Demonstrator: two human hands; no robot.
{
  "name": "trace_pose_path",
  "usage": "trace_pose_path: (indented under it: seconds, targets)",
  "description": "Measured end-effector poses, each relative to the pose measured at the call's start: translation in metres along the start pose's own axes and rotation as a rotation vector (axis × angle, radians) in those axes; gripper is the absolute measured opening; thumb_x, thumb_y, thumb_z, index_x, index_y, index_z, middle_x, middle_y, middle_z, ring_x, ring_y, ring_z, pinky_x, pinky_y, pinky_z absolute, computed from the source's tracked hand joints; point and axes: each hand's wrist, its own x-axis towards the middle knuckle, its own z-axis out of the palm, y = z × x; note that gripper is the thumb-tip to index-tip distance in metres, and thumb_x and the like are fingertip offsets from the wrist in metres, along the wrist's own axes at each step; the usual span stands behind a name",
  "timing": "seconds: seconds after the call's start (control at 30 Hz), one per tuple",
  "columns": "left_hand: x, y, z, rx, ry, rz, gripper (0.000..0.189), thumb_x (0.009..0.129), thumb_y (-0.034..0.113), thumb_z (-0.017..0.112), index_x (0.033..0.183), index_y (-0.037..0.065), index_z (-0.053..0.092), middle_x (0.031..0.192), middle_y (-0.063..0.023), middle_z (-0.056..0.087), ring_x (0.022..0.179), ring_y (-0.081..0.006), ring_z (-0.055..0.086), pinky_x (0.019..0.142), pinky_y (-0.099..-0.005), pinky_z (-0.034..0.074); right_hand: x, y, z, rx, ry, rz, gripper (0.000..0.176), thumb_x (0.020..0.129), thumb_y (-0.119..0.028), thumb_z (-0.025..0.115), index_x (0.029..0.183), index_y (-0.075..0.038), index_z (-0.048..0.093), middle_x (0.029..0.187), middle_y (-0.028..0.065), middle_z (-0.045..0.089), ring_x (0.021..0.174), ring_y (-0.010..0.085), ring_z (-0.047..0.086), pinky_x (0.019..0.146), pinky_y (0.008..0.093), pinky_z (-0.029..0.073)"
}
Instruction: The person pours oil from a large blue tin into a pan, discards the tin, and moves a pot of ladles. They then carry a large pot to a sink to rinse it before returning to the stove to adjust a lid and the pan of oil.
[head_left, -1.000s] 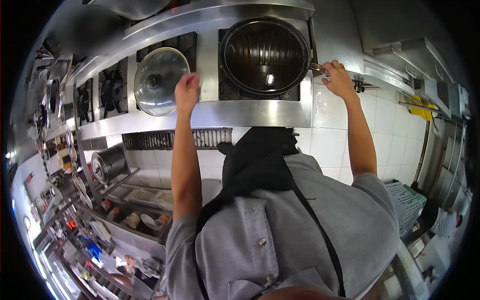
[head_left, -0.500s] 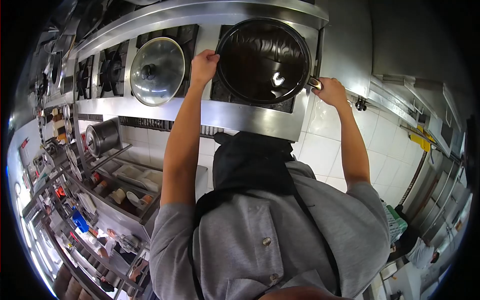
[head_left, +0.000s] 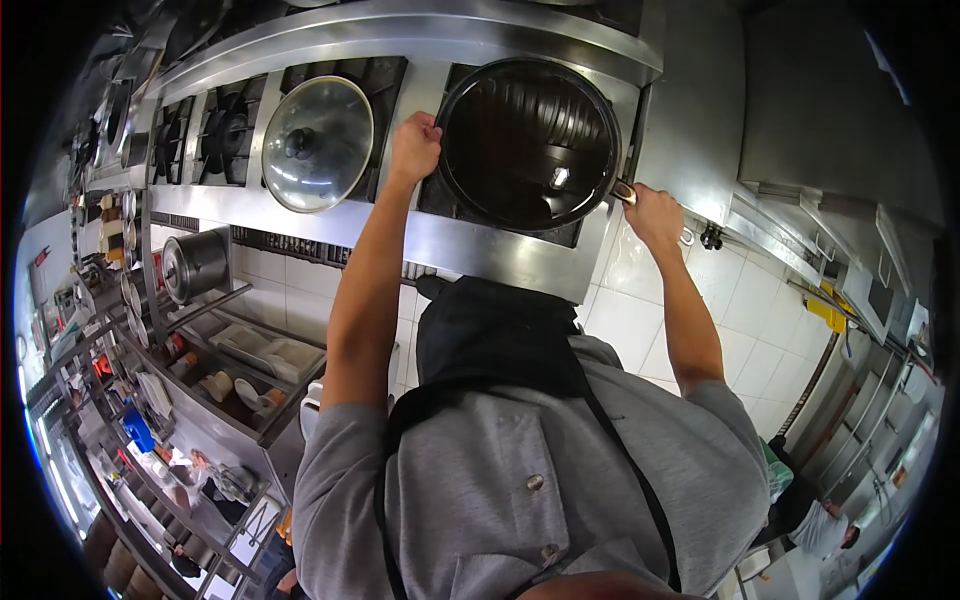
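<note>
A large black pan (head_left: pixel 525 140) rests on the stove at the upper middle, dark inside with bright reflections. My right hand (head_left: pixel 655 215) is closed round its metal-tipped handle (head_left: pixel 624 191) at the lower right of the rim. At the pan's left edge, my left hand (head_left: pixel 416 148) is closed, its fingers against the rim; what they pinch there is partly hidden. Left of that hand, a round glass lid (head_left: pixel 330 165) with a black knob lies over another burner.
The steel stove front edge (head_left: pixel 480 250) runs between my body and the pan. Further burners (head_left: pixel 228 130) line the left. A lidded metal pot (head_left: pixel 197 265) and a steel unit with containers stand lower left. People are in the background at lower left and lower right.
The pan sits slightly lower in view and its reflections have shifted. My right hand is lower and a little further left, still on the handle. The camera view has shifted slightly.
</note>
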Motion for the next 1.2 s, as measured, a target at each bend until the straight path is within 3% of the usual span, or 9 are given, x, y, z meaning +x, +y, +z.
trace_pose_path:
  seconds: [0.13,0.23,0.33,0.4,0.5,0.57,0.8,0.93,1.2]
  targets:
    - [-0.004,0.001,-0.003,-0.029,-0.011,-0.039,0.013,0.074,0.006,0.061,0.085,0.000,0.058,0.066,-0.0163,0.060,0.062,-0.0303,0.060,0.059,-0.0380,0.045,-0.003,-0.003,0.000,-0.018,0.032,0.034,0.022,0.077,-0.031,0.060,0.087,-0.012,0.065,0.071,0.0170,0.064,0.067,0.0350,0.063,0.063,0.0441,0.050]
    - [-0.010,0.002,-0.008,-0.009,-0.010,-0.026,0.011,0.078,0.005,0.061,0.087,-0.001,0.059,0.064,-0.0101,0.058,0.058,-0.0174,0.054,0.058,-0.0301,0.043,-0.004,-0.009,-0.013,-0.061,0.000,0.054,0.021,0.077,-0.029,0.059,0.088,-0.012,0.065,0.072,0.0173,0.064,0.069,0.0354,0.063,0.063,0.0446,0.050]
    - [-0.015,0.000,-0.013,-0.001,-0.033,-0.057,0.012,0.075,0.006,0.060,0.085,-0.001,0.058,0.070,-0.0174,0.060,0.067,-0.0314,0.060,0.062,-0.0388,0.045,-0.007,-0.007,-0.017,-0.053,-0.004,0.017,0.020,0.077,-0.027,0.058,0.088,-0.012,0.065,0.072,0.0174,0.064,0.070,0.0353,0.063,0.063,0.0445,0.050]
    - [-0.022,-0.007,-0.013,-0.029,0.019,-0.019,0.011,0.077,0.004,0.061,0.086,-0.002,0.057,0.062,-0.0109,0.057,0.057,-0.0163,0.053,0.057,-0.0296,0.042,-0.011,-0.011,-0.022,-0.077,-0.002,0.015,0.019,0.077,-0.027,0.058,0.088,-0.013,0.065,0.072,0.0175,0.064,0.071,0.0352,0.063,0.064,0.0444,0.050]
    - [-0.037,-0.012,-0.021,-0.042,0.007,-0.072,0.012,0.076,0.005,0.062,0.086,-0.002,0.057,0.063,-0.0116,0.057,0.056,-0.0168,0.054,0.056,-0.0300,0.042,-0.016,-0.020,-0.029,-0.112,-0.003,-0.022,0.020,0.076,-0.028,0.058,0.089,-0.013,0.065,0.073,0.0176,0.064,0.071,0.0355,0.063,0.065,0.0447,0.049]
    - [-0.049,-0.009,-0.030,-0.085,0.058,-0.051,0.010,0.074,0.008,0.059,0.081,0.000,0.058,0.065,-0.0181,0.059,0.064,-0.0323,0.060,0.059,-0.0405,0.044,-0.018,-0.025,-0.030,-0.122,-0.010,-0.030,0.022,0.076,-0.029,0.058,0.089,-0.013,0.065,0.074,0.0174,0.064,0.072,0.0355,0.063,0.065,0.0447,0.049]
    - [-0.102,-0.022,-0.060,-0.159,0.167,-0.222,0.016,0.061,0.002,0.058,0.077,0.001,0.057,0.072,-0.0178,0.062,0.072,-0.0346,0.061,0.067,-0.0417,0.048,-0.023,-0.041,-0.024,-0.171,0.088,-0.250,0.016,0.071,-0.024,0.061,0.081,-0.011,0.064,0.072,0.0173,0.063,0.070,0.0381,0.061,0.064,0.0478,0.047]
    - [-0.142,-0.018,-0.083,-0.022,0.291,-0.213,0.011,0.072,0.005,0.059,0.082,0.000,0.057,0.072,-0.0174,0.060,0.069,-0.0336,0.060,0.063,-0.0398,0.046,-0.025,-0.066,-0.037,-0.197,0.125,-0.376,0.018,0.075,-0.026,0.061,0.080,-0.009,0.063,0.072,0.0193,0.063,0.070,0.0392,0.060,0.063,0.0491,0.046]
    - [-0.231,-0.036,-0.126,-0.092,0.452,-0.434,0.011,0.075,0.008,0.061,0.084,0.001,0.059,0.072,-0.0163,0.062,0.071,-0.0291,0.062,0.064,-0.0384,0.047,-0.042,-0.128,-0.042,-0.217,0.087,-0.540,0.021,0.074,-0.030,0.064,0.079,-0.010,0.064,0.071,0.0195,0.063,0.071,0.0405,0.060,0.064,0.0499,0.046]
